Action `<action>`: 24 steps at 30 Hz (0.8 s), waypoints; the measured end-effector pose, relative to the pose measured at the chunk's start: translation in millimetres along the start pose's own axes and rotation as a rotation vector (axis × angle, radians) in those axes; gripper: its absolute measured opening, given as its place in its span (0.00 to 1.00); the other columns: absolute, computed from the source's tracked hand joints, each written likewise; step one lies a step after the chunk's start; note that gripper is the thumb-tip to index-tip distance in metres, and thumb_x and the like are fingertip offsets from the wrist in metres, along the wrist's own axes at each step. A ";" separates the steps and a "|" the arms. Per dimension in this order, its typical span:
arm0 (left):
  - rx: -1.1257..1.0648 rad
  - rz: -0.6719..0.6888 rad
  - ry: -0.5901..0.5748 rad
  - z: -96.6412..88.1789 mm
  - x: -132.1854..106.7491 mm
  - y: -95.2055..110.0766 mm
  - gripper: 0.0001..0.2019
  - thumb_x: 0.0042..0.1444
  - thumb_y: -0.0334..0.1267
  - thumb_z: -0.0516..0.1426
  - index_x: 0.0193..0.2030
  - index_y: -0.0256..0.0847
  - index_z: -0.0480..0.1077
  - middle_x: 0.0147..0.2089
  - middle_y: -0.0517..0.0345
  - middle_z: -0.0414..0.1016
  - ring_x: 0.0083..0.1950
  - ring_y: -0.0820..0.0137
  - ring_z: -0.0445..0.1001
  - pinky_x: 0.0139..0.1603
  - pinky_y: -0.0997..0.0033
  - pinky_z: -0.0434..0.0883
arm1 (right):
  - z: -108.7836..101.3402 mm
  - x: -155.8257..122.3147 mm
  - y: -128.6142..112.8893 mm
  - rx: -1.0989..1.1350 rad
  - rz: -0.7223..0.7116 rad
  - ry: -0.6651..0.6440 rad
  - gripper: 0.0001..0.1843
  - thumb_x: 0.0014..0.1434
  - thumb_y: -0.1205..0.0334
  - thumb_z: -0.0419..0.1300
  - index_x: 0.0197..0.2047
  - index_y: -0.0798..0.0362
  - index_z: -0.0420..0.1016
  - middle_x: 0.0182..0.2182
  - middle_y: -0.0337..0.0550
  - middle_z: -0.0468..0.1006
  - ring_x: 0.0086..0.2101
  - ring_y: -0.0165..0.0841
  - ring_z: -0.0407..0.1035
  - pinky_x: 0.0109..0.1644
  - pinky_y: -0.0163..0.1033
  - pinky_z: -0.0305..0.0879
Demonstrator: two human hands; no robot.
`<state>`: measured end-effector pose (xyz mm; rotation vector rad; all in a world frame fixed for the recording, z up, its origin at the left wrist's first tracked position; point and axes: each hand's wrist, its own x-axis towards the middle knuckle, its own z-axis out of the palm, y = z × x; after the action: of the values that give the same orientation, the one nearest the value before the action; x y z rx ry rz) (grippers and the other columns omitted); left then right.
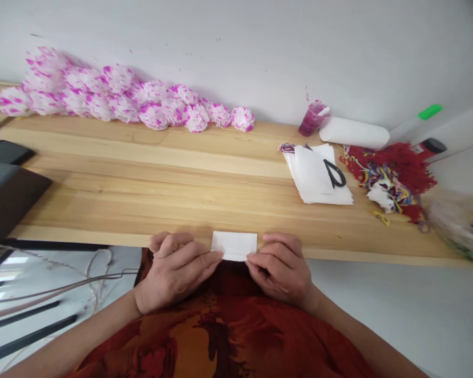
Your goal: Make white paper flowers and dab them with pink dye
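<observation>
A small white piece of folded paper [235, 242] lies at the front edge of the wooden table, with a crease along its near side. My left hand [181, 270] pinches its near left corner between thumb and forefinger. At the near right corner, my right hand [279, 265] grips the paper the same way. To the right, a stack of white paper sheets [309, 176] rests on the table with black-handled scissors [336, 174] on it.
Pink-spotted white paper pompoms [153, 113] line the wall. A cup of magenta liquid [312, 119], a white roll [353, 132], red yarn pieces [405, 165] and a plastic bag [457, 220] are at right. A phone [10, 152] and a dark box [13, 197] lie at left.
</observation>
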<state>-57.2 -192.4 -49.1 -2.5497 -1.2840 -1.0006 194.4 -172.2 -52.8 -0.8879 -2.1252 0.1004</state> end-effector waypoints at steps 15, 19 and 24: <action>0.047 0.029 -0.051 -3.4 13.2 3.0 0.09 0.55 0.28 0.63 0.28 0.44 0.71 0.28 0.65 0.72 0.36 0.68 0.69 0.40 0.65 0.64 | -0.9 4.1 -1.6 -0.013 0.052 -0.027 0.09 0.50 0.71 0.68 0.27 0.50 0.73 0.25 0.37 0.75 0.43 0.40 0.72 0.46 0.46 0.69; 0.004 -0.066 -0.020 -0.7 11.5 4.7 0.11 0.53 0.32 0.65 0.24 0.43 0.69 0.25 0.63 0.71 0.36 0.67 0.68 0.38 0.65 0.64 | -2.3 2.9 -2.3 -0.007 0.073 -0.029 0.09 0.51 0.71 0.69 0.28 0.50 0.74 0.25 0.37 0.75 0.43 0.40 0.72 0.46 0.45 0.68; -0.039 -0.150 -0.031 -1.4 15.9 7.2 0.08 0.54 0.33 0.65 0.27 0.46 0.74 0.26 0.64 0.75 0.38 0.66 0.68 0.39 0.64 0.64 | -4.9 4.7 -3.3 0.026 0.108 -0.051 0.08 0.52 0.71 0.68 0.30 0.50 0.76 0.26 0.37 0.76 0.42 0.40 0.72 0.47 0.46 0.69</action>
<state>-45.7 -186.8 -37.0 -2.5381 -1.4972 -1.0264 194.1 -172.8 -45.3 -0.9942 -2.1181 0.2076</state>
